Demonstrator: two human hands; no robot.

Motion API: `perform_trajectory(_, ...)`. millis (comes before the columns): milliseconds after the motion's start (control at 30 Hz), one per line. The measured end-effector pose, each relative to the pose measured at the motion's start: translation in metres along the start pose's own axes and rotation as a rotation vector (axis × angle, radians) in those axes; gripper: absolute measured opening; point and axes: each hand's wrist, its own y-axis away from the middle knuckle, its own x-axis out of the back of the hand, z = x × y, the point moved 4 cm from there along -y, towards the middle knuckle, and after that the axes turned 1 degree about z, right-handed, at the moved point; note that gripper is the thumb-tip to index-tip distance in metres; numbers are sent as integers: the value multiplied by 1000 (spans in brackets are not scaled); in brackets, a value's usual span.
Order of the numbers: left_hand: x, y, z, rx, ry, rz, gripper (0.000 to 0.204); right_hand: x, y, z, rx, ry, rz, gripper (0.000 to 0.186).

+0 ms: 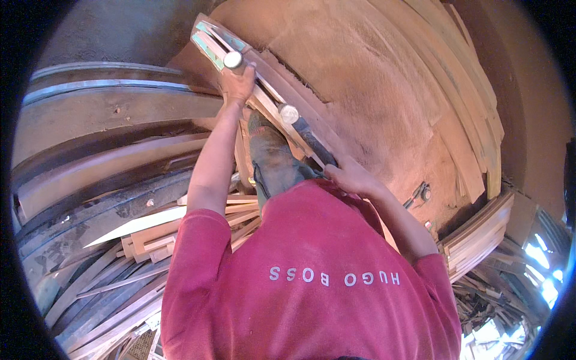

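Timber workpiece [273, 75], long, lengthwise parts separated by narrow slots, blue-green patches showing at the far end: is lying diagonally in front of the body, from upper left toward the lower middle, beneath both hands; whether one piece or several is being shown cannot be told. Round-ended handle [233, 59], pale disc uppermost: is being gripped by the left hand [238, 86], fingers closed around it and thumb laid alongside, above the workpiece near its far end; its lower part is being hidden by the fist. Hammer-like tool [312, 142], dark shaft, round pale head: is being held by the right hand [349, 175], closed around the near end of the shaft, the head being directed toward the left hand but kept apart from it. Trousered leg [270, 157], dark grey: is being placed just beside the workpiece, on its left. Red shirt [336, 270]: is being worn. Floor [360, 66]: is being covered by brown dust. Small dark tool [420, 193]: is lying to the right. Long boards [459, 102]: are being stored along the right, with stacked planks [480, 237] nearer the body.
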Motion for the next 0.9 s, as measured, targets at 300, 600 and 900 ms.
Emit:
perform_trajectory(300,-2,-1,-10,230,264,24,16,-1,13,17,-78,-724,-326,18)
perform_trajectory(600,-3,-23,25,342,404,-150,9,1,6,139,-22,-7,125,32)
perform_trajectory(900,-2,-8,40,223,315,-153,6,17,60,116,97,24,444,32)
